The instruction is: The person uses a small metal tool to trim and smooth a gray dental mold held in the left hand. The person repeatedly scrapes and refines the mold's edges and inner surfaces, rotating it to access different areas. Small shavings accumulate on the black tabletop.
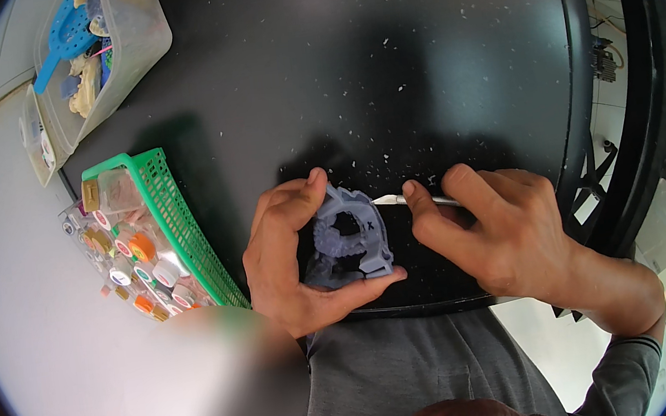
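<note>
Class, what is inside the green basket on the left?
The green basket holds small round pots with coloured lids in a clear tray. Its lower end is blurred, so anything there cannot be seen.

You sit at a dental-lab style workbench. The black table (414, 51) is speckled with white shavings (402, 89). Far left, a clear tub (141, 41) holds tooth casts and a blue impression tray (63, 37). Near left, a green basket (178, 217) holds many small capped jars (142, 267).
</note>
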`<state>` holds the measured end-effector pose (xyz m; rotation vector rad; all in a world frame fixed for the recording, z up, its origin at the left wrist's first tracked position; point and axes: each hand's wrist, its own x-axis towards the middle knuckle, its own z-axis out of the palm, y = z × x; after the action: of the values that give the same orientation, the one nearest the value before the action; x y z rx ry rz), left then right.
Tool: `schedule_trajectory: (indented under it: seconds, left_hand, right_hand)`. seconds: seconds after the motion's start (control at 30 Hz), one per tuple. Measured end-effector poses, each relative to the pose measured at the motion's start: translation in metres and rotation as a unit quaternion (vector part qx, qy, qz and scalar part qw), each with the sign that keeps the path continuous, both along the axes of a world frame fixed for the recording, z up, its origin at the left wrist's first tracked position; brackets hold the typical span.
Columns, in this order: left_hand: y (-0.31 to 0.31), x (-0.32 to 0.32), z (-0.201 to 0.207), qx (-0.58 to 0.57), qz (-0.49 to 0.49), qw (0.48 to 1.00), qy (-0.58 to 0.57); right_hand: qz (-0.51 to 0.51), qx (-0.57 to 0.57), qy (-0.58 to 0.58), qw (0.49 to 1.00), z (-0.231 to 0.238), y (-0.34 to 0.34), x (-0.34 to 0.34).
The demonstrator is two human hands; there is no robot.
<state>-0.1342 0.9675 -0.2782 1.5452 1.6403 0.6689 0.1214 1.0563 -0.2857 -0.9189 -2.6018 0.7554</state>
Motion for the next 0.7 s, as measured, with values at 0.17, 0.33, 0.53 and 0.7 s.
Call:
schedule_trajectory:
  seconds: [0.17,0.33,0.53,0.7]
  left_hand:
    - [-0.034,0.007,0.059,0.01,-0.014,1.0,0.022]
    - [-0.113,0.026,0.159,0.036,0.014,0.999,-0.03]
    - [-0.24,0.087,0.241,0.118,0.033,0.98,-0.158]
    - [-0.35,0.178,0.331,0.099,0.004,0.993,-0.068]
  right_hand:
    - [-0.012,-0.011,0.024,1.0,0.051,-0.037,0.006]
    - [-0.043,-0.007,0.011,0.999,0.159,-0.109,0.033]
    - [-0.089,0.001,-0.016,0.996,0.27,-0.231,0.113]
    - [-0.088,0.049,-0.019,0.995,0.331,-0.347,0.199]
